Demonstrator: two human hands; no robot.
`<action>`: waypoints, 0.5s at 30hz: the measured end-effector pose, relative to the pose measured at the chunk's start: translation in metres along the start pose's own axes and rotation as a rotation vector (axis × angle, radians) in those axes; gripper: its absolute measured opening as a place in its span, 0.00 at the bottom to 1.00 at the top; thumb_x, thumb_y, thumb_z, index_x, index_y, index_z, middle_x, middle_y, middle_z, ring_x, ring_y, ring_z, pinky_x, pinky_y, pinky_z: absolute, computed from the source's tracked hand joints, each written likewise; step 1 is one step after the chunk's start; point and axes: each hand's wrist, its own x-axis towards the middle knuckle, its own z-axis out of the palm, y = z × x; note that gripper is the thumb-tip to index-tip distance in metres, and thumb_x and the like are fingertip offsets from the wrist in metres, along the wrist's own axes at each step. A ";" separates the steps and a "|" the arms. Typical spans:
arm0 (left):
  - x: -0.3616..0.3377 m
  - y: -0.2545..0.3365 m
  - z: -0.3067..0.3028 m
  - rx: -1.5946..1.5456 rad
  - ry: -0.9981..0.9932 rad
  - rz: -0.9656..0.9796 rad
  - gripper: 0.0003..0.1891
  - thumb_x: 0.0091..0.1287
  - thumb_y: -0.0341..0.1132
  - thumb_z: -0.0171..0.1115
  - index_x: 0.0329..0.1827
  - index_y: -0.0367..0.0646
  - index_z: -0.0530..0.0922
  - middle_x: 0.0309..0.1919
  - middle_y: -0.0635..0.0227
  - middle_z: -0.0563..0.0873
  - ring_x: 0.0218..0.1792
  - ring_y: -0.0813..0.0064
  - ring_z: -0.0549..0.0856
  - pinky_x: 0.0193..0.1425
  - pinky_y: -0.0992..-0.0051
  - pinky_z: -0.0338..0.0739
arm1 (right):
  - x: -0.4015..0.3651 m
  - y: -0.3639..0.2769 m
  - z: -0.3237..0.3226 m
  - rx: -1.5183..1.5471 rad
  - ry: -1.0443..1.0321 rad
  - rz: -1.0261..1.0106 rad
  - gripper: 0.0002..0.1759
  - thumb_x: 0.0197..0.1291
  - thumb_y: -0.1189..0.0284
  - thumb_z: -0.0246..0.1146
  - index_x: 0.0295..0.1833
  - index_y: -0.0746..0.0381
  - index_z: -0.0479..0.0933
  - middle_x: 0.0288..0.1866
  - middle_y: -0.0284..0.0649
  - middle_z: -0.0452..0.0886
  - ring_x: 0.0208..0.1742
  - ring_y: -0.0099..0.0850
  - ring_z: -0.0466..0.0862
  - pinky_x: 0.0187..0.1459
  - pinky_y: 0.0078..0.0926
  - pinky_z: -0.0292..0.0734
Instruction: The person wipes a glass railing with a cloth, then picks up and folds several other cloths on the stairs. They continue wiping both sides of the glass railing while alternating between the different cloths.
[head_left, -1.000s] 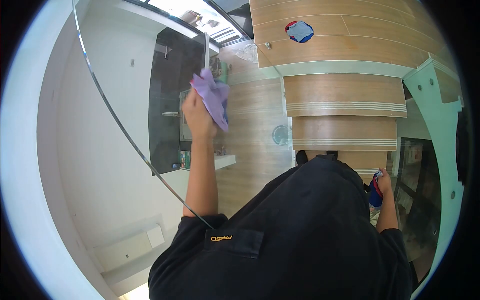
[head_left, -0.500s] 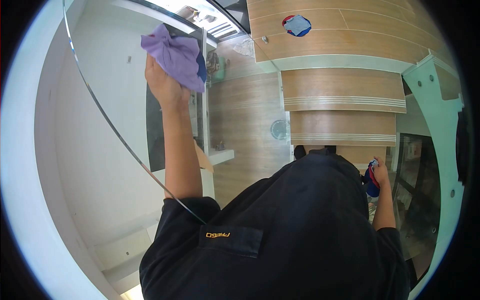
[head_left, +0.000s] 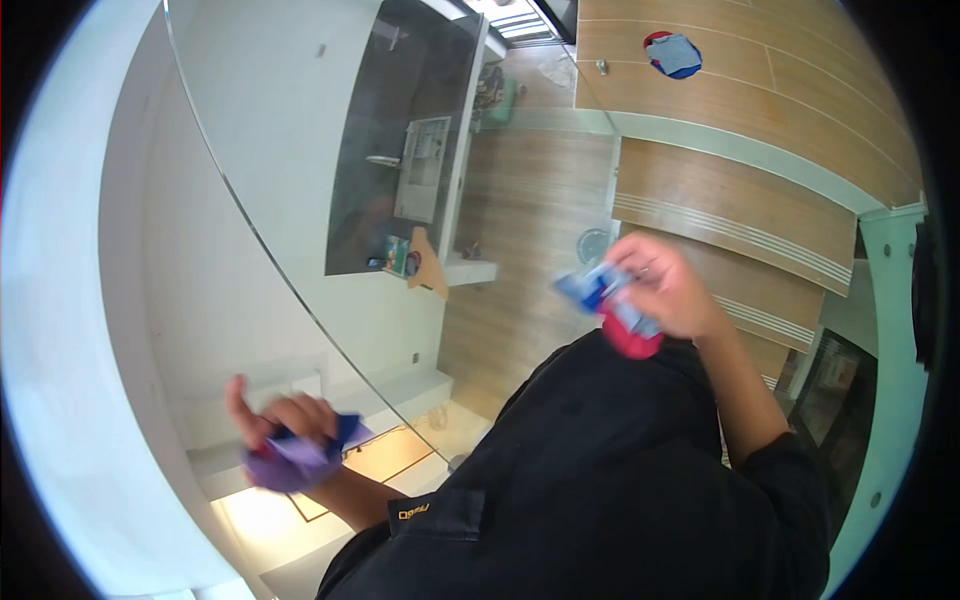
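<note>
Though bunched, the purple cloth (head_left: 292, 464) fills the left hand (head_left: 278, 418).

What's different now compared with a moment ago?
The left hand has dropped from high on the glass panel to low by the waist, purple cloth still bunched in it. The right hand has risen from the side to chest height with its blue and red item, blurred. Both keep their hold; the stairs are unchanged.

wall (head_left: 250, 120): white | stairs (head_left: 740, 200): wood | floor (head_left: 520, 230): wood planks | glass panel (head_left: 300, 230): curved edge | light: bright
</note>
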 end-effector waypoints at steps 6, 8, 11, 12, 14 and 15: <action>-0.017 -0.058 0.092 0.407 0.151 -0.512 0.45 0.58 0.51 0.69 0.72 0.30 0.59 0.50 0.60 0.81 0.49 0.69 0.82 0.52 0.73 0.74 | 0.036 -0.047 0.122 -0.039 -0.246 -0.735 0.20 0.52 0.81 0.69 0.53 0.60 0.80 0.49 0.43 0.80 0.45 0.38 0.82 0.51 0.33 0.77; -0.026 -0.066 0.092 0.271 0.338 -0.428 0.40 0.61 0.50 0.67 0.70 0.33 0.63 0.55 0.60 0.79 0.56 0.67 0.79 0.60 0.71 0.72 | 0.027 -0.045 0.123 -0.119 -0.069 -0.793 0.23 0.51 0.76 0.72 0.55 0.59 0.79 0.54 0.46 0.77 0.49 0.41 0.80 0.53 0.37 0.76; -0.043 -0.075 0.091 0.088 0.883 -0.336 0.33 0.65 0.47 0.64 0.67 0.38 0.66 0.59 0.59 0.76 0.60 0.65 0.78 0.66 0.67 0.71 | 0.012 -0.043 0.118 -0.283 -0.025 -0.837 0.31 0.48 0.66 0.76 0.59 0.57 0.77 0.57 0.49 0.74 0.53 0.45 0.76 0.56 0.41 0.75; -0.048 -0.077 0.096 0.112 0.848 -0.271 0.27 0.68 0.44 0.60 0.67 0.41 0.67 0.57 0.59 0.76 0.59 0.62 0.78 0.67 0.63 0.72 | 0.011 -0.043 0.122 -0.334 -0.090 -0.808 0.34 0.47 0.64 0.77 0.61 0.57 0.76 0.57 0.49 0.73 0.55 0.46 0.75 0.56 0.42 0.74; -0.038 -0.075 0.119 -0.072 0.852 -0.246 0.27 0.67 0.42 0.62 0.66 0.41 0.68 0.56 0.58 0.77 0.58 0.61 0.79 0.66 0.63 0.73 | 0.007 -0.040 0.139 -0.391 -0.112 -0.758 0.32 0.47 0.64 0.76 0.60 0.58 0.77 0.60 0.52 0.72 0.59 0.48 0.74 0.58 0.42 0.74; -0.033 -0.075 0.129 -0.167 0.850 -0.231 0.28 0.66 0.42 0.62 0.66 0.40 0.68 0.56 0.57 0.78 0.58 0.61 0.79 0.65 0.63 0.73 | 0.008 -0.035 0.141 -0.425 -0.102 -0.814 0.30 0.48 0.66 0.76 0.59 0.58 0.78 0.62 0.52 0.72 0.60 0.48 0.73 0.58 0.42 0.74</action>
